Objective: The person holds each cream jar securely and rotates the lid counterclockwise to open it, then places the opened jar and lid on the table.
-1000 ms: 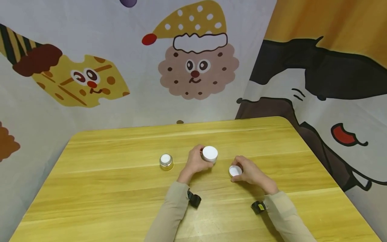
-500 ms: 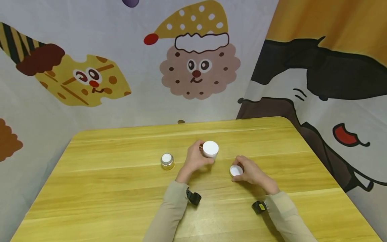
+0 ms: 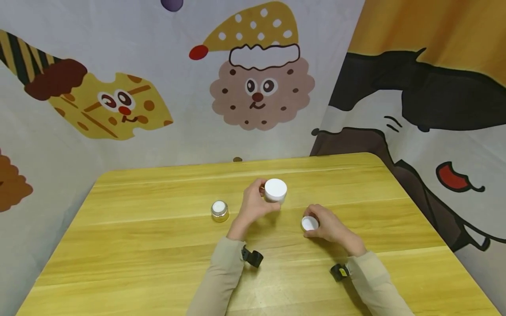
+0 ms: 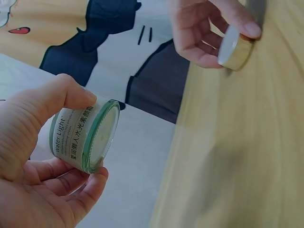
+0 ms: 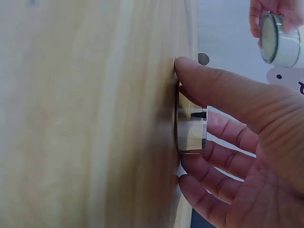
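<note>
Nearest, the right hand (image 3: 332,226) pinched a gold lid (image 3: 310,223) between thumb and fingertips, its white inside upward, at the tabletop (image 3: 150,263). Beyond, a small gold jar (image 3: 219,210) stood left of the left hand (image 3: 254,203), whose thumb and fingers curved around a white-topped jar (image 3: 275,189), gripping its sides above the tabletop.

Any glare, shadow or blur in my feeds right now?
Head: pale glare low on the yellow wood-grain table; left wrist: soft dark shadow across the table, larger lettering readable on the round white-labelled, green-rimmed jar; right wrist: table grain blurred, mirror-like reflections on the shiny round gold lid.
</note>
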Motion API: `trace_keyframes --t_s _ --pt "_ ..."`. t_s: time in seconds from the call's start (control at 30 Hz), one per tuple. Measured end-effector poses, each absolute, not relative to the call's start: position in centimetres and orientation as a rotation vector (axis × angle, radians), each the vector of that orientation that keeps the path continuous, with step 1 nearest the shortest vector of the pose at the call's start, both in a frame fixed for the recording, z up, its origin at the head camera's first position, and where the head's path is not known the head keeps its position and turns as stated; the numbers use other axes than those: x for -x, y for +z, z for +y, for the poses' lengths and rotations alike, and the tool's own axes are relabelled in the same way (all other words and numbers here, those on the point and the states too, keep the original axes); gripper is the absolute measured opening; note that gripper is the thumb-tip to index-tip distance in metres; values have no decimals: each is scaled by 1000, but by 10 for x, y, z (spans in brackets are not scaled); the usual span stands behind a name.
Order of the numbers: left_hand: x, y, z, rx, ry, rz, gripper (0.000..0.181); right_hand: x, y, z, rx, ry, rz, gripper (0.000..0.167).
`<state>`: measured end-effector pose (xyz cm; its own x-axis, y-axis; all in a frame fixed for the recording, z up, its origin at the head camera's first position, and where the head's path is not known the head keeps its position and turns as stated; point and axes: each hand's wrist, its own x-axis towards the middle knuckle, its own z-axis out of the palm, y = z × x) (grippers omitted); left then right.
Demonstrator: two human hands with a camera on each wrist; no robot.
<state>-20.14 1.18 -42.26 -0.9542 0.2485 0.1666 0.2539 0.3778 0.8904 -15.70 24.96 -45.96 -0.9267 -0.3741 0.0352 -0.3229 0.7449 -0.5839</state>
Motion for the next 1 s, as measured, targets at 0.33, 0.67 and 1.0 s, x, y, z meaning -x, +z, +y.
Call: trace_keyframes --t_s 0.33,0.67,1.0 --pt "197 -406 6 487 -1705 -2548 58 154 -460 248 656 -870 2912 38" --pt "196 -398 -1 472 -1665 -2545 56 151 -458 248 677 -774 2911 42" --pt "196 -394 -3 487 -1657 -2514 55 151 -457 247 679 -813 2938 49"
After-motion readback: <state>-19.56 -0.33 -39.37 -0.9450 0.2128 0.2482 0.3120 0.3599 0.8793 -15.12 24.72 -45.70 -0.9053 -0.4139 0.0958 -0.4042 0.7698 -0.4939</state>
